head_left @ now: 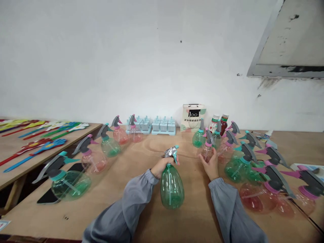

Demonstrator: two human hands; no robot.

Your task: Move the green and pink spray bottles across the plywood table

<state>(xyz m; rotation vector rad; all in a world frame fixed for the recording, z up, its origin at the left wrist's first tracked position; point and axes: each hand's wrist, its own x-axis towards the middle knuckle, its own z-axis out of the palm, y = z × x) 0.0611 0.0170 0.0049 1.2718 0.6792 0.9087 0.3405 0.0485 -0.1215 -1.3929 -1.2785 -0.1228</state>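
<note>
My left hand (162, 166) is closed round the neck of a green spray bottle (171, 185) with a grey and teal trigger head, held above the plywood table (141, 216). My right hand (210, 163) reaches forward with its fingers against a pink spray bottle (208, 147) with a grey and pink head, at the left edge of a cluster of bottles. Whether those fingers grip the bottle is not clear. Both arms wear grey sleeves.
Several green and pink spray bottles (253, 162) crowd the right side, and a row of them (101, 148) runs along the left edge. Blue ice-pop moulds (163, 126), a printed bag (193, 117) and small bottles (219, 123) stand by the wall. Coloured hand-shaped clappers (37, 145) cover a left table.
</note>
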